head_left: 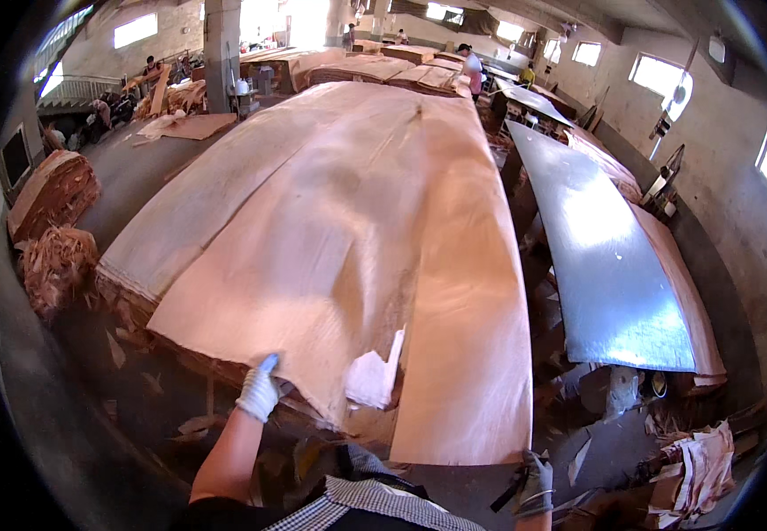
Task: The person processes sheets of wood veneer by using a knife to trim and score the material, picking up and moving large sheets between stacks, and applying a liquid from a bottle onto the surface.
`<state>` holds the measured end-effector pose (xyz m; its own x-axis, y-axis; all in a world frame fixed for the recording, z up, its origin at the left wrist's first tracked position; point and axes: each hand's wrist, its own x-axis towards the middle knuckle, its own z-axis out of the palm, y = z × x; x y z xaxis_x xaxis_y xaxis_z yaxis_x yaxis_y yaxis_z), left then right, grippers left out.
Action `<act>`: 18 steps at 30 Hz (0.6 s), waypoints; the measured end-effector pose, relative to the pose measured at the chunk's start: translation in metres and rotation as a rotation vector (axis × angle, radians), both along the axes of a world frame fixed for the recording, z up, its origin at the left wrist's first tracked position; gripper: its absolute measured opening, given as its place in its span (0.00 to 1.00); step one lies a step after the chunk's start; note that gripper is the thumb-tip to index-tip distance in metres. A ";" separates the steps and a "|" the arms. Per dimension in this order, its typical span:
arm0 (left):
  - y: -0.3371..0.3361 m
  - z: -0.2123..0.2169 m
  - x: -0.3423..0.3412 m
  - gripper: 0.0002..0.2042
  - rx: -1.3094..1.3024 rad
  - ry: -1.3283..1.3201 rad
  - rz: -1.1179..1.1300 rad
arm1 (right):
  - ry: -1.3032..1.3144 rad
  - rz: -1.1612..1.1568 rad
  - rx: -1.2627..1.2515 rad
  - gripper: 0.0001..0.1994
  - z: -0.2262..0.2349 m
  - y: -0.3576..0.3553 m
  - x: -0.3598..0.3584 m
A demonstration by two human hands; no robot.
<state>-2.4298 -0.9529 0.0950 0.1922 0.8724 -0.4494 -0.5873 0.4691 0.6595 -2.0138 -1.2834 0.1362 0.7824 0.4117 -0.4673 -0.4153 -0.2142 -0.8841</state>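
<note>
The left hand (260, 394), in a pale knitted glove with blue tips, is at the front edge of the middle sheet (251, 301), left of the frame's lower centre. Its fingers (268, 361) touch that edge, the blue tips lying over it; whether they pinch it from below cannot be told. The right hand (536, 485), also gloved, is low in the frame, right of centre, just beside the near corner of the right sheet (467, 354). Its fingers are shadowed, so their spread or grip cannot be told.

The middle sheet, thin and tan, runs from the lower centre towards the upper centre, its surface rippled. The right sheet lies alongside it, flatter and more orange. Between their near ends is a pale scrap (370, 379) with a narrow upright strip. The left sheet (215, 195), greyer, lies on the other side, over a thick stack (127, 296).

Right of centre stands a long bench (613, 257) with a shiny metal top. Torn pieces (693, 478) lie in a heap at the lower right. Two rough bundles (54, 195) are at the left edge. Near the top, right of centre, stands a person (472, 71); a pillar (222, 57) rises at the upper left.
</note>
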 end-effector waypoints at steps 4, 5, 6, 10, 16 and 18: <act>-0.019 -0.021 0.105 0.16 -0.056 0.008 -0.192 | -0.160 -0.106 -0.057 0.08 -0.005 -0.042 0.090; -0.018 -0.038 0.132 0.16 -0.067 -0.040 -0.252 | -0.250 -0.134 -0.017 0.08 -0.033 -0.058 0.136; -0.026 -0.025 0.167 0.15 -0.155 -0.018 -0.364 | -0.305 -0.167 0.001 0.07 -0.043 -0.073 0.171; -0.023 -0.067 0.276 0.15 -0.214 0.066 -0.414 | -0.361 -0.207 0.053 0.07 -0.053 -0.091 0.284; -0.052 -0.096 0.482 0.16 -0.247 0.020 -0.571 | -0.409 -0.221 -0.023 0.07 0.010 -0.116 0.434; -0.072 -0.108 0.551 0.17 -0.328 0.008 -0.612 | -0.407 -0.236 -0.075 0.07 0.026 -0.137 0.495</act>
<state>-1.8784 -1.0251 -0.0134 0.6014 0.4270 -0.6752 -0.1494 0.8904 0.4300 -1.5192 -1.4209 0.1625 0.9761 0.1777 -0.1255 -0.0837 -0.2256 -0.9706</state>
